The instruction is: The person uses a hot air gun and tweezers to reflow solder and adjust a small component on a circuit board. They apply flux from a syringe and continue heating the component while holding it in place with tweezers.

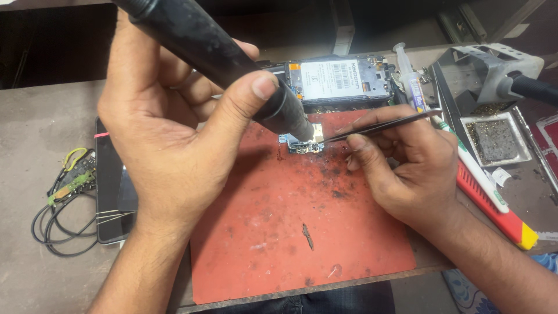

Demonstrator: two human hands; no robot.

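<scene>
**Hot-air nozzle and tweezers on a small board**

I see my left hand (168, 134) clamped around a black hot-air handpiece (215, 55), nozzle down on a small circuit board (302, 142) at upper centre of the frame, on a red mat (290, 232). My right hand (407, 168) pinches tweezers (378, 127), tips at the board's right edge. An opened phone (337, 78) lies on the desk (35, 134) just above.

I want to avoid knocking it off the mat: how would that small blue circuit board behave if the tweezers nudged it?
The small circuit board looks thin and tiny beside the right hand, so it is probably very light and would slide easily on the red mat. It lies flat, so it is unlikely to roll. Its fine parts probably make it fragile under the tweezers.
</scene>
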